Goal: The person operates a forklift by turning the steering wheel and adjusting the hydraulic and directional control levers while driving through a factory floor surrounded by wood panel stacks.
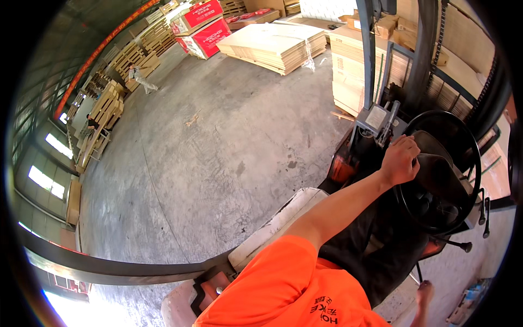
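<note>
My left hand (402, 158) is closed on the left side of the black forklift steering wheel (479, 163), with the bare arm stretched across from an orange sleeve. At the lower right, my right hand (425, 293) is closed at the end of a thin dark lever (419, 271) beside the seat; the fingers are partly blurred. Several black-knobbed control levers (464, 246) stick out to the right of the wheel. A grey box (376, 121) is fixed ahead of the wheel, next to the mast.
The forklift mast (424, 60) rises ahead, with stacked cardboard (348, 71) beyond it. Flat boards (272, 46) and red-and-white crates (204, 38) stand farther off. Wooden pallets (131, 60) line the left side, where a person (140, 79) walks. A dark frame bar (120, 271) curves behind me.
</note>
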Motion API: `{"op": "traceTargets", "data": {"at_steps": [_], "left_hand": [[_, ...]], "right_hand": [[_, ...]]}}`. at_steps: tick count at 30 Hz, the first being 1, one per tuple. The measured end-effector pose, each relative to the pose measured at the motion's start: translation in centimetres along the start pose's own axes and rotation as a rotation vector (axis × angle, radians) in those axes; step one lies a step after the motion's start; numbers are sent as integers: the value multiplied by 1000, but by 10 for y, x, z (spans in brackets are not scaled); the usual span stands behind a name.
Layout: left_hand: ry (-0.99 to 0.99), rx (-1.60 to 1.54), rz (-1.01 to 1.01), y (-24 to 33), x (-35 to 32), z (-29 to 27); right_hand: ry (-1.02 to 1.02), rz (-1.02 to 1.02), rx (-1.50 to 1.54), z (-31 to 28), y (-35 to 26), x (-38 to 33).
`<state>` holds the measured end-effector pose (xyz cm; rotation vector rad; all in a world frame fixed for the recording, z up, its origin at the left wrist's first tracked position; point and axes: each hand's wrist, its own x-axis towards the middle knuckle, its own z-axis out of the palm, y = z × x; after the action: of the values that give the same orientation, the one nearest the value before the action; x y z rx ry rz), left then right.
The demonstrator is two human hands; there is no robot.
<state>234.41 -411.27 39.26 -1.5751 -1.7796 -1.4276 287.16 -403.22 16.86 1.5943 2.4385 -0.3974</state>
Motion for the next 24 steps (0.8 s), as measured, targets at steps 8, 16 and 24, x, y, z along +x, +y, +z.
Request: {"op": "traceTargets", "data": {"at_steps": [8, 16, 24], "left_hand": [[-9, -51, 56, 6, 17, 17], [-8, 26, 49, -8, 4, -7], [47, -26, 131, -9, 35, 11]], "right_hand": [[334, 8, 255, 14, 121, 91], [505, 2, 1053, -163, 59, 246], [955, 2, 757, -250, 124, 363]]}}
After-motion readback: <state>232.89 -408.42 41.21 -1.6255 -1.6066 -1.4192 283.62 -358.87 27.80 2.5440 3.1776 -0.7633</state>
